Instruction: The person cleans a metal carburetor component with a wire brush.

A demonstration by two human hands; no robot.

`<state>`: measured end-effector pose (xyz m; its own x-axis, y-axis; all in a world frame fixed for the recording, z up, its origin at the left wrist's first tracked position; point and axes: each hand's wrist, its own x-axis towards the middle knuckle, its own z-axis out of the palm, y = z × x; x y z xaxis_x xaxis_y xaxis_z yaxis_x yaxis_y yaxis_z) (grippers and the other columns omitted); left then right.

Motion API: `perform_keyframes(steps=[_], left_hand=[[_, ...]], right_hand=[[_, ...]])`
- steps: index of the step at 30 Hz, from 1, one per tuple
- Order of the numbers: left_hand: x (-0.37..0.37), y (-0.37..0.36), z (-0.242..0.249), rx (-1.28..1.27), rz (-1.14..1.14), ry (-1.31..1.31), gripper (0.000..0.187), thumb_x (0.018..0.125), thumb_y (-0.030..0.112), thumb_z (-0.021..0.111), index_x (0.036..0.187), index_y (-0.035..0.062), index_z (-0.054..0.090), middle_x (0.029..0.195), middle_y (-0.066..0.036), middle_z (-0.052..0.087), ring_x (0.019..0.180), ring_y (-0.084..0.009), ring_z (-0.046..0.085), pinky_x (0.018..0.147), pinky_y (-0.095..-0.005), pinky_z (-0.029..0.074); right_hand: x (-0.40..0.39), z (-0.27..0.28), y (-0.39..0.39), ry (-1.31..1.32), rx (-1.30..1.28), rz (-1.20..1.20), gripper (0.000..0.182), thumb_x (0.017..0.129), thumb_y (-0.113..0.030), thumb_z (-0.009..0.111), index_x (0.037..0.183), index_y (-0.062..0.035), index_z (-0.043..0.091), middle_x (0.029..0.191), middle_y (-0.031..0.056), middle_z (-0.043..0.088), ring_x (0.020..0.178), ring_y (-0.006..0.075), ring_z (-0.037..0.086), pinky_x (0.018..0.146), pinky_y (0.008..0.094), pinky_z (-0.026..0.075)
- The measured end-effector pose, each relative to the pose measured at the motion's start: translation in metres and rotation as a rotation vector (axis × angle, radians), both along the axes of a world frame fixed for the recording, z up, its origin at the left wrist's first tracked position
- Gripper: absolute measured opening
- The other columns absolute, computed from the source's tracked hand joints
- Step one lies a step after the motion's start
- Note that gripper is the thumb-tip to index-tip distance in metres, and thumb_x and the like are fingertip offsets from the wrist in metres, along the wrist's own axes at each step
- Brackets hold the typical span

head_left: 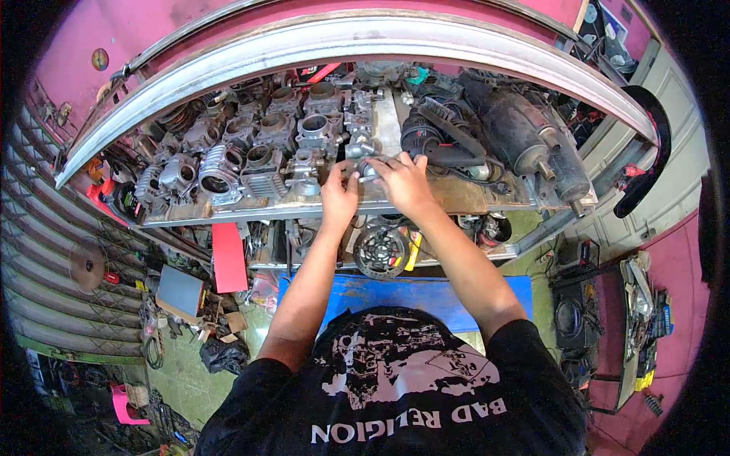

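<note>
Both hands are close together over the front edge of a metal shelf. My left hand has its fingers bent around the left side of a small metal part. On the part's right side, my right hand grips it with curled fingers. The fingers cover much of the part, so its full shape is hidden. Just behind the hands lies another silvery metal piece. Rows of metal engine cylinders stand to the left of the hands. A black air-cleaner-like part with a hose lies to the right.
Dark exhaust mufflers lie at the shelf's right. A metal beam arches across above the shelf. Beneath the shelf are a round brake disc, a red panel and a blue surface. A grey box sits lower left.
</note>
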<state>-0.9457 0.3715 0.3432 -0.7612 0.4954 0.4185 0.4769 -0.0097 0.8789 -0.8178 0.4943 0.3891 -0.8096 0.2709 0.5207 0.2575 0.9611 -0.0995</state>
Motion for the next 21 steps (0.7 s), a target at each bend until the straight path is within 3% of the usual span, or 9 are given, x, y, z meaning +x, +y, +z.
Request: perform_keyframes(steps=[2, 3, 5, 8, 9, 12, 16, 18, 21], left_hand=[[-0.002, -0.003, 0.004, -0.061, -0.036, 0.019, 0.026, 0.097, 0.011, 0.070, 0.120, 0.0020, 0.062, 0.101, -0.014, 0.073, 0.086, -0.0183, 0.068, 0.075, -0.0320, 0.053], [-0.002, -0.002, 0.002, -0.060, -0.038, 0.019, 0.026, 0.097, 0.011, 0.070, 0.120, 0.0020, 0.062, 0.101, -0.014, 0.073, 0.086, -0.0183, 0.068, 0.075, -0.0320, 0.053], [0.000, -0.003, -0.006, -0.028, -0.051, 0.006, 0.034, 0.088, 0.014, 0.076, 0.117, -0.0003, 0.066, 0.091, -0.017, 0.067, 0.080, -0.0303, 0.064, 0.072, -0.0409, 0.050], [0.011, -0.015, -0.003, -0.098, 0.015, 0.277, 0.037, 0.085, 0.014, 0.078, 0.116, -0.0007, 0.066, 0.094, -0.017, 0.063, 0.084, -0.0333, 0.059, 0.076, -0.0444, 0.047], [0.015, -0.014, -0.003, -0.094, 0.017, 0.206, 0.033, 0.083, 0.012, 0.079, 0.110, 0.0005, 0.066, 0.096, -0.017, 0.061, 0.091, -0.0375, 0.057, 0.081, -0.0478, 0.045], [0.022, -0.018, -0.003, -0.112, 0.088, 0.377, 0.028, 0.082, 0.013, 0.079, 0.104, 0.0023, 0.065, 0.097, -0.016, 0.062, 0.095, -0.0386, 0.056, 0.084, -0.0484, 0.044], [0.032, -0.017, -0.001, -0.138, 0.229, 0.552, 0.024, 0.084, 0.016, 0.078, 0.102, 0.0053, 0.065, 0.102, -0.012, 0.061, 0.101, -0.0361, 0.054, 0.088, -0.0487, 0.042], [0.032, -0.015, 0.000, -0.160, 0.252, 0.558, 0.023, 0.085, 0.018, 0.077, 0.101, 0.0057, 0.066, 0.104, -0.012, 0.061, 0.102, -0.0354, 0.054, 0.089, -0.0487, 0.042], [0.030, -0.015, 0.000, -0.202, 0.258, 0.599, 0.025, 0.087, 0.019, 0.075, 0.106, 0.0055, 0.068, 0.105, -0.011, 0.062, 0.103, -0.0349, 0.054, 0.090, -0.0485, 0.042]], right_hand=[[0.000, -0.001, -0.004, 0.027, -0.042, -0.005, 0.053, 0.083, -0.023, 0.076, 0.135, -0.0269, 0.066, 0.120, 0.0011, 0.074, 0.104, 0.0219, 0.059, 0.090, 0.0462, 0.034], [0.000, -0.002, -0.005, 0.054, -0.082, -0.008, 0.054, 0.083, -0.023, 0.077, 0.135, -0.0277, 0.067, 0.119, 0.0012, 0.074, 0.104, 0.0220, 0.059, 0.090, 0.0458, 0.034], [-0.003, -0.007, -0.002, 0.057, -0.138, 0.037, 0.056, 0.082, -0.022, 0.077, 0.137, -0.0279, 0.065, 0.118, 0.0015, 0.074, 0.106, 0.0229, 0.059, 0.091, 0.0458, 0.034], [0.001, 0.006, -0.007, -0.039, -0.247, 0.104, 0.060, 0.081, -0.022, 0.078, 0.138, -0.0272, 0.061, 0.119, 0.0021, 0.073, 0.109, 0.0251, 0.057, 0.093, 0.0457, 0.033], [0.002, 0.012, -0.009, -0.134, -0.296, 0.127, 0.061, 0.081, -0.022, 0.079, 0.138, -0.0262, 0.060, 0.121, 0.0025, 0.072, 0.111, 0.0264, 0.056, 0.094, 0.0456, 0.032], [-0.001, 0.006, -0.007, -0.139, -0.418, 0.154, 0.059, 0.080, -0.022, 0.079, 0.135, -0.0244, 0.057, 0.126, 0.0030, 0.069, 0.115, 0.0281, 0.054, 0.095, 0.0461, 0.031], [0.000, 0.007, -0.002, -0.100, -0.353, 0.195, 0.052, 0.082, -0.021, 0.077, 0.131, -0.0236, 0.057, 0.131, 0.0035, 0.066, 0.115, 0.0287, 0.054, 0.096, 0.0466, 0.030], [-0.003, 0.007, -0.001, -0.046, -0.206, 0.179, 0.047, 0.085, -0.019, 0.074, 0.129, -0.0235, 0.059, 0.125, 0.0024, 0.070, 0.114, 0.0270, 0.054, 0.094, 0.0468, 0.030], [-0.010, 0.005, 0.004, -0.105, -0.218, 0.102, 0.042, 0.086, -0.017, 0.072, 0.126, -0.0227, 0.061, 0.118, 0.0005, 0.073, 0.114, 0.0253, 0.055, 0.091, 0.0464, 0.031]])
